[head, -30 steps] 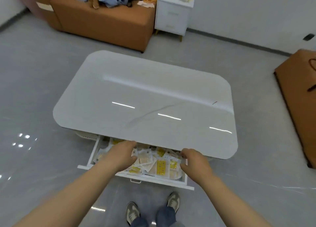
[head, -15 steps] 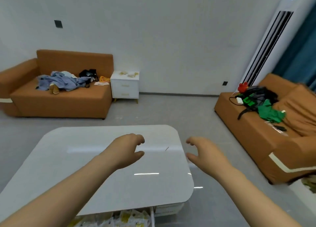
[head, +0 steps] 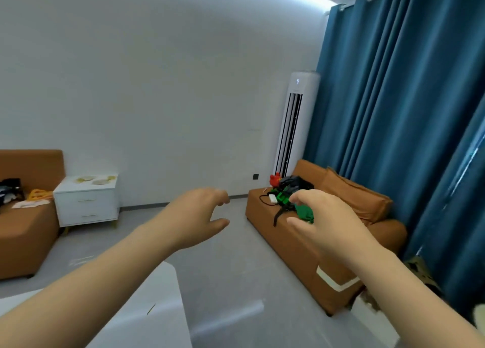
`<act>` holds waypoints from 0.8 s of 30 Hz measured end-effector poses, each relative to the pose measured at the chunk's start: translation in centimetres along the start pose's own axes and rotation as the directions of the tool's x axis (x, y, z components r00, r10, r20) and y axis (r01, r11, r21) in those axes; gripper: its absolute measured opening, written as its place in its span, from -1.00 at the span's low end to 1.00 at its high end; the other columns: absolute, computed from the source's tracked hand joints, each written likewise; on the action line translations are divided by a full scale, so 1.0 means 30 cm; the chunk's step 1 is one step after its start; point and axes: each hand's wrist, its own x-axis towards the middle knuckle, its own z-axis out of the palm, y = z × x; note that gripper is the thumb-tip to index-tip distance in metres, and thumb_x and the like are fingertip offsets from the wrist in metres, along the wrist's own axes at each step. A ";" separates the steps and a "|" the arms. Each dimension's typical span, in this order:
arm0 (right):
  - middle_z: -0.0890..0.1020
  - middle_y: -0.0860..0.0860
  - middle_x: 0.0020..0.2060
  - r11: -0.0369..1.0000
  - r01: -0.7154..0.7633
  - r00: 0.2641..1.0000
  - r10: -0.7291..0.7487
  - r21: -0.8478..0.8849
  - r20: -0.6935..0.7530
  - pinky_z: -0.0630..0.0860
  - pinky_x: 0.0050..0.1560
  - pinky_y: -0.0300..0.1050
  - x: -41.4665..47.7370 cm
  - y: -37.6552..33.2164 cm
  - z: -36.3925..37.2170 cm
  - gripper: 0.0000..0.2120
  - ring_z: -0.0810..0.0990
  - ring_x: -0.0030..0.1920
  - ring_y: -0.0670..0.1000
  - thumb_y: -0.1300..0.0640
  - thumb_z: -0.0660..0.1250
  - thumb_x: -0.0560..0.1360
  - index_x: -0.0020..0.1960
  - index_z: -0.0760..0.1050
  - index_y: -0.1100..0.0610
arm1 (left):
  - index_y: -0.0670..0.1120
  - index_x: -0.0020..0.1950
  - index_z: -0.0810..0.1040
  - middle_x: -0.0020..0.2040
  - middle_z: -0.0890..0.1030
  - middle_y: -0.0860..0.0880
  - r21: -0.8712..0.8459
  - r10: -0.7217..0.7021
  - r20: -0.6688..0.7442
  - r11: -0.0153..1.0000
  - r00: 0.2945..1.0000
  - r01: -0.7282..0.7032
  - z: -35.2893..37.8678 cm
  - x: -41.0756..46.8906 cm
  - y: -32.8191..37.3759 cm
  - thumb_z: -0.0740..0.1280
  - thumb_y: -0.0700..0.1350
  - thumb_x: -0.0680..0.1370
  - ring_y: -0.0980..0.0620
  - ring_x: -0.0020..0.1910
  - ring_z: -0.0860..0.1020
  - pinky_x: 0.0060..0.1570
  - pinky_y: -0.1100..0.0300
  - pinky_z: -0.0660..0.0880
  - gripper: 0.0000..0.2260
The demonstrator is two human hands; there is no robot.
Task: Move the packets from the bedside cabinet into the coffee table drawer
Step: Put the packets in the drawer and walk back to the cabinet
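The white bedside cabinet (head: pixel 86 206) stands at the far left against the wall, with a few pale yellow packets (head: pixel 95 180) lying on its top. My left hand (head: pixel 202 214) and my right hand (head: pixel 322 216) are raised in mid-air in front of me, both empty with fingers curled apart. Only a corner of the white coffee table (head: pixel 160 305) shows at the bottom left. Its drawer is out of view.
An orange sofa (head: pixel 325 245) at the right holds a black bag, green cloth and a red toy. Another orange sofa (head: pixel 23 229) stands left of the cabinet. A tall white air conditioner (head: pixel 294 127) and blue curtains (head: pixel 409 116) fill the right side. Grey floor lies between.
My view has swung up and to the right, away from the drawer full of packets. Both hands have left the drawer and lifted, empty, into the air.
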 end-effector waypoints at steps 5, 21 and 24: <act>0.57 -0.13 0.13 0.997 -0.076 0.995 0.074 -0.033 -0.061 0.51 0.11 -0.15 0.035 0.195 -0.086 -0.65 0.52 0.13 -0.10 -0.05 0.35 0.48 0.25 0.46 -0.06 | 0.05 0.33 0.40 0.27 0.49 0.09 -0.001 0.099 -0.026 0.995 0.995 -0.099 0.003 0.207 0.139 0.27 0.06 0.56 0.09 0.21 0.47 0.16 0.24 0.41 -0.65; 0.54 -0.15 0.13 0.988 -0.072 0.989 0.053 -0.135 -0.135 0.48 0.14 -0.19 0.620 0.660 -0.051 -0.67 0.50 0.15 -0.11 -0.09 0.28 0.52 0.27 0.41 -0.08 | 0.07 0.36 0.36 0.28 0.47 0.11 -0.034 0.193 -0.221 0.978 0.956 -0.205 0.158 0.990 0.188 0.25 0.07 0.56 0.16 0.18 0.48 0.08 0.34 0.34 -0.62; 0.54 -0.16 0.15 0.990 -0.067 0.989 0.049 -0.125 -0.138 0.49 0.16 -0.17 0.734 0.755 -0.005 -0.64 0.49 0.17 -0.12 -0.10 0.27 0.52 0.29 0.40 -0.08 | 0.07 0.36 0.36 0.27 0.48 0.12 -0.020 0.203 -0.220 0.977 0.954 -0.212 0.210 1.129 0.173 0.25 0.08 0.56 0.17 0.18 0.48 0.08 0.35 0.34 -0.62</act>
